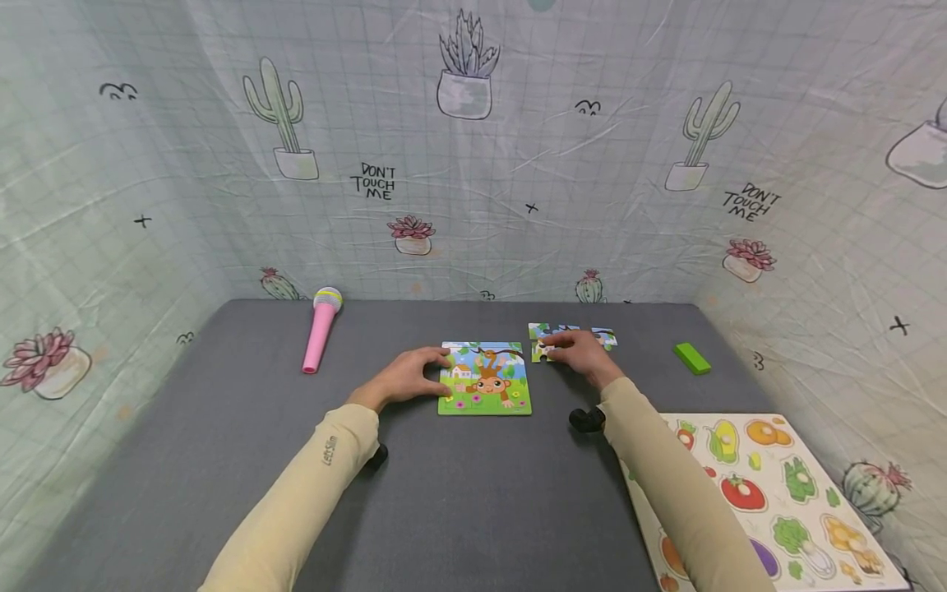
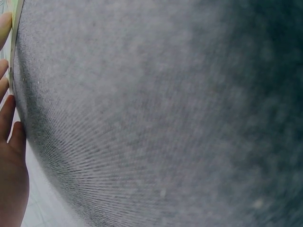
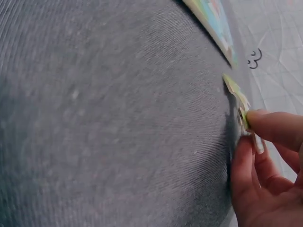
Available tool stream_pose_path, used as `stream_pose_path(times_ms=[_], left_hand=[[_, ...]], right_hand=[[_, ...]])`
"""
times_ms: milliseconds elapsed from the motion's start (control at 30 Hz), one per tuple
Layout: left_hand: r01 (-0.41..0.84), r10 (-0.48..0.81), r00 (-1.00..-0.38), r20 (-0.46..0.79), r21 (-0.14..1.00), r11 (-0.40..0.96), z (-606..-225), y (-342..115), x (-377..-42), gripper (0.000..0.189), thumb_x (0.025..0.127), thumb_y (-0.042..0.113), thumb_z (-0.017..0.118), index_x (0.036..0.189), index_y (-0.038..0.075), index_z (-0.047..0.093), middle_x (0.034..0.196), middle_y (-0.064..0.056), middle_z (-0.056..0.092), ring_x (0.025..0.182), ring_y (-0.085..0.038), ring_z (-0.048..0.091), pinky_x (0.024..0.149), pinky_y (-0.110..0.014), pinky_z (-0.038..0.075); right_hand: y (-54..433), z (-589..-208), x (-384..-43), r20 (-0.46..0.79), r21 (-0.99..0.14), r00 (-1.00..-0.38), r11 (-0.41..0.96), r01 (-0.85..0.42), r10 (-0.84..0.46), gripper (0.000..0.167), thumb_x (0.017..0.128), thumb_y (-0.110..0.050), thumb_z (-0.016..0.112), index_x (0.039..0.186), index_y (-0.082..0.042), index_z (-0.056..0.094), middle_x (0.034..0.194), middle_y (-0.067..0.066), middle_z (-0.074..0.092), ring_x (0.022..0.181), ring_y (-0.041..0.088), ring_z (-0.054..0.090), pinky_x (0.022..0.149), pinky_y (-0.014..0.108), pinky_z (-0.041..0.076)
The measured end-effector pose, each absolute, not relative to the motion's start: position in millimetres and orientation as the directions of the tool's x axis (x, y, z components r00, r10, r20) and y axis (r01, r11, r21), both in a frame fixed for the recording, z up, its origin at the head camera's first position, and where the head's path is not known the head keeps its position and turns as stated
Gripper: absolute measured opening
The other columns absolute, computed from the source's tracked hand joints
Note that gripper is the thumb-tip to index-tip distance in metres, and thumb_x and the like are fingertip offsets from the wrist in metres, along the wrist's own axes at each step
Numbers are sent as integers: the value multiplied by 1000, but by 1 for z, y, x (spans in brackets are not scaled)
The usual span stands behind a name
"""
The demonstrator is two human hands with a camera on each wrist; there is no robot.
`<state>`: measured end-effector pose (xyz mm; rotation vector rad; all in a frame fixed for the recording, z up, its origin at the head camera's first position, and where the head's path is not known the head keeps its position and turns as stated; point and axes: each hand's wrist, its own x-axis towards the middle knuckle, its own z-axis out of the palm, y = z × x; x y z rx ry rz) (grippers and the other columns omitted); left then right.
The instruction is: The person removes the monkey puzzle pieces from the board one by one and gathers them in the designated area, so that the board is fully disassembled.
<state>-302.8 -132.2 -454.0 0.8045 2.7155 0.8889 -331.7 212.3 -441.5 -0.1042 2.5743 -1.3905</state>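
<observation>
Fingers (image 3: 274, 125) of the right hand (image 1: 584, 358) are narrowed, with a puzzle piece (image 1: 538, 352) pinched between them and the thumb; by the left hand (image 1: 399, 378), with fingers and thumb held wide apart, the left edge of the monkey puzzle (image 1: 484, 401) is touched; a printed curtain (image 1: 518, 156) is hung around the grey table (image 1: 459, 501); at the near right, a vegetable board (image 1: 773, 460) is partly covered by the right sleeve (image 1: 673, 477); the monkey puzzle is laid flat between the hands; a pink microphone (image 1: 318, 335) is placed at the far left, a green block (image 1: 692, 358) at the far right; loose pieces (image 1: 604, 337) are seen just beyond the right hand.
</observation>
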Motion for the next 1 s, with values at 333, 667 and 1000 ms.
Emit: stream_pose_path(times_ms=[333, 667, 1000], left_hand=[[427, 533, -846, -8, 589, 686, -454, -131, -303, 51, 85, 33, 77, 126, 6, 64, 150, -9, 44, 142, -30, 34, 115, -48, 28], [425, 534, -846, -12, 590, 687, -454, -131, -302, 52, 85, 33, 77, 126, 5, 63, 150, -10, 44, 142, -31, 33, 115, -49, 27], [436, 537, -844, -1, 583, 686, -452, -131, -302, 50, 85, 32, 78, 125, 5, 64, 149, -11, 45, 141, -31, 35, 115, -49, 28]], right_hand=[[211, -442, -332, -80, -755, -982, 653, -55, -174, 28, 91, -6, 66, 119, -2, 69, 119, 20, 65, 109, 35, 60, 89, 46, 50], [211, -443, -332, -85, -715, -976, 695, -80, -201, 37, 89, -8, 70, 123, 3, 64, 122, 22, 61, 109, 37, 58, 89, 46, 50], [209, -443, -332, -85, -689, -977, 720, -85, -196, 34, 89, -9, 71, 121, 2, 65, 118, 21, 62, 104, 35, 58, 86, 45, 50]])
